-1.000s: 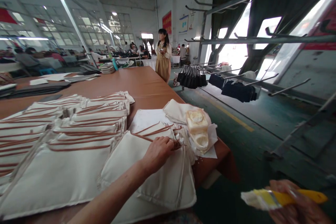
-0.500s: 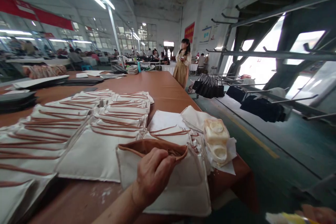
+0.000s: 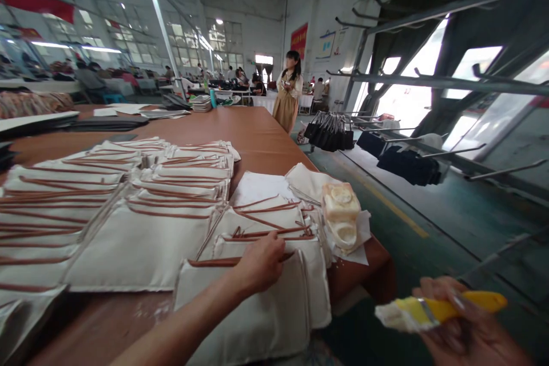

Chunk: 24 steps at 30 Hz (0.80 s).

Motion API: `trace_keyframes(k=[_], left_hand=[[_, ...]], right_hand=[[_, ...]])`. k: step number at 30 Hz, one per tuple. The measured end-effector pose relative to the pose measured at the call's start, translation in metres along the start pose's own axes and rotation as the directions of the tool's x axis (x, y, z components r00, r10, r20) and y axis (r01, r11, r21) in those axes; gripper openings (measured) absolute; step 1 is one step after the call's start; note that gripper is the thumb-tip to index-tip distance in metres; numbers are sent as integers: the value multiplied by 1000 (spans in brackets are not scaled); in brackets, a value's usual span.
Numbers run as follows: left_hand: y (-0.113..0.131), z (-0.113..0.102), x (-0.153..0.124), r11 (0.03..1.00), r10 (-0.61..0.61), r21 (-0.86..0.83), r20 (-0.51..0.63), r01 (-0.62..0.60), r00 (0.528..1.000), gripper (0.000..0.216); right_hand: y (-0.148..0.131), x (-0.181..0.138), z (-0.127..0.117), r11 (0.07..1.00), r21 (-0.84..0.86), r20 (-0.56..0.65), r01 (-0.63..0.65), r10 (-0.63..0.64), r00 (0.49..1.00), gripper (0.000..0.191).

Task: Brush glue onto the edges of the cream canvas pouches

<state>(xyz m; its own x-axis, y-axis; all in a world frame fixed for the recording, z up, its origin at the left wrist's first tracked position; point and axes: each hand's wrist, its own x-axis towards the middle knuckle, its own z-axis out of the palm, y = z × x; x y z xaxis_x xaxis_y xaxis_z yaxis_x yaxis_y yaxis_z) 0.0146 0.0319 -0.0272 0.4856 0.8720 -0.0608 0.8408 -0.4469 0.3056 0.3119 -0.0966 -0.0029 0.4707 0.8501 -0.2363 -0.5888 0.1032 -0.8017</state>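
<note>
My left hand (image 3: 262, 260) is closed at the brown-trimmed top edge of a cream fabric pouch (image 3: 242, 320), the front one of a small overlapping pile. Its fingertips are partly hidden behind the edge. Another cream pouch (image 3: 316, 280) lies right behind, its brown edge close to my fingers. Off the table's right corner, my right hand (image 3: 461, 326) grips a paintbrush (image 3: 437, 310) with a yellow handle. The brush's pale, caked bristles point left, away from the pouches.
Rows of cream pouches (image 3: 124, 240) cover the brown table (image 3: 253, 126) on the left. A glue-crusted plastic container (image 3: 342, 211) sits on paper at the right edge. A person (image 3: 288, 91) stands beyond the table. Metal racks (image 3: 429, 81) hold dark bags on the right.
The front pouch's gaping mouth has flattened, and it has come nearer and left, exposing the one behind. My right hand has risen into view with the brush. The camera view has shifted right.
</note>
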Motion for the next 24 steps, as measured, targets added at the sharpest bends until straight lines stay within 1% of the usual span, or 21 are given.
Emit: trace_keyframes(k=[1, 3, 6, 9, 12, 15, 17, 20, 22, 24], left_hand=[[1, 7, 0, 1000, -7, 18, -8, 7, 1000, 18], [6, 18, -1, 999, -17, 43, -22, 18, 1000, 22], [13, 27, 1, 997, -58, 53, -57, 61, 997, 17], [16, 31, 8, 991, -133, -40, -89, 129, 987, 14], [12, 30, 17, 976, -157, -159, -39, 149, 987, 10], [3, 27, 21, 946, -134, -290, 57, 145, 989, 9], [-2, 25, 20, 896, -102, -418, 130, 148, 986, 11], [-5, 23, 15, 773, -39, -612, 215, 166, 976, 18], [-5, 22, 10, 683, -6, -708, 236, 176, 972, 21], [-4, 21, 7, 609, 18, -773, 237, 178, 971, 23]], right_hand=[[1, -2, 7, 1000, -6, -23, -26, 26, 999, 49], [6, -2, 13, 998, -18, -46, -56, 55, 997, 51], [16, 4, 7, 999, -16, -35, -43, 42, 999, 47], [27, 12, -3, 1000, -5, 1, -23, 23, 1000, 40], [40, 22, -6, 1000, 1, 35, -6, 6, 999, 34], [51, 31, 2, 998, -40, 86, 43, -39, 995, 30], [56, 35, 11, 990, -105, 123, 97, -84, 989, 27], [61, 38, 27, 958, -215, 176, 189, -152, 973, 28], [65, 39, 37, 917, -294, 247, 268, -198, 949, 28], [69, 39, 45, 846, -389, 343, 365, -235, 909, 28]])
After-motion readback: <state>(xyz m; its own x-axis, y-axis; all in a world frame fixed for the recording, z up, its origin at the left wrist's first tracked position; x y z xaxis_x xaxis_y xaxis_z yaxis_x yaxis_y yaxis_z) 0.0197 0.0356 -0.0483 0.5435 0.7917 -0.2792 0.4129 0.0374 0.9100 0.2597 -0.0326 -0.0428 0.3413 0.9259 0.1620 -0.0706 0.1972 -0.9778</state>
